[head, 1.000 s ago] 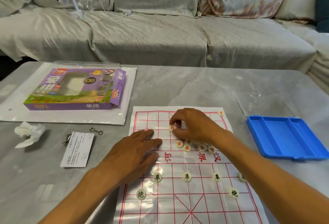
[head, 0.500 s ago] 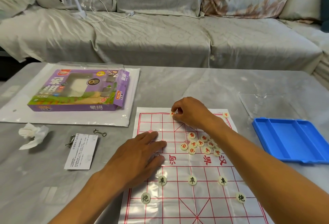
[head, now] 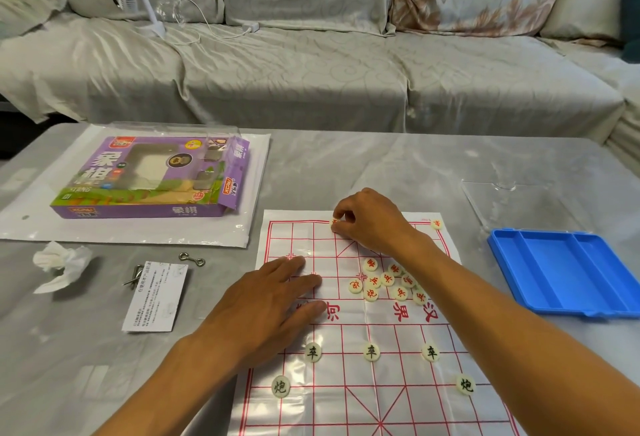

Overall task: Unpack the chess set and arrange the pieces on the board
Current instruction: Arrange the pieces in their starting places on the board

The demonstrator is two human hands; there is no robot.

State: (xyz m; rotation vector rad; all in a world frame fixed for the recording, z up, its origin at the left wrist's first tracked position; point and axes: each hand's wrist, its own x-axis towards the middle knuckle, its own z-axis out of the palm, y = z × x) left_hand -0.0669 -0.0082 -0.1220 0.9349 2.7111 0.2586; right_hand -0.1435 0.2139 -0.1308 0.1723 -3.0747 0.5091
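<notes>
A red-marked piece [head: 334, 223] is pinched between the fingertips of the right hand [head: 372, 220] and is held on the far edge line of the board [head: 346, 411], a little left of the middle of that line. It is judged that the piece is being set on a back-row point, because another red piece [head: 436, 224] already sits on the same line at the far right corner of the board.

The left hand [head: 270, 300] is laid flat with its fingers spread on the left half of the board, near the river text. It is probably kept there so that the thin, shiny sheet is not shifted or curled while pieces are set down.

A loose cluster of red pieces [head: 388, 281] is left just beyond the river, right of the board's centre, waiting to be sorted. Three black-marked pieces [head: 371, 351] are lined up on a near row, and two more [head: 280, 386] stand behind them towards the person.

Compared with the earlier frames, the right hand has been moved from the cluster up to the far line, and the left hand has stayed pressed down.

Left of the board lie a printed card [head: 156, 297], a crumpled tissue [head: 60, 264] and the purple box [head: 152, 179]; right of it a blue tray [head: 568, 272] rests on the worktop [head: 346, 165].
</notes>
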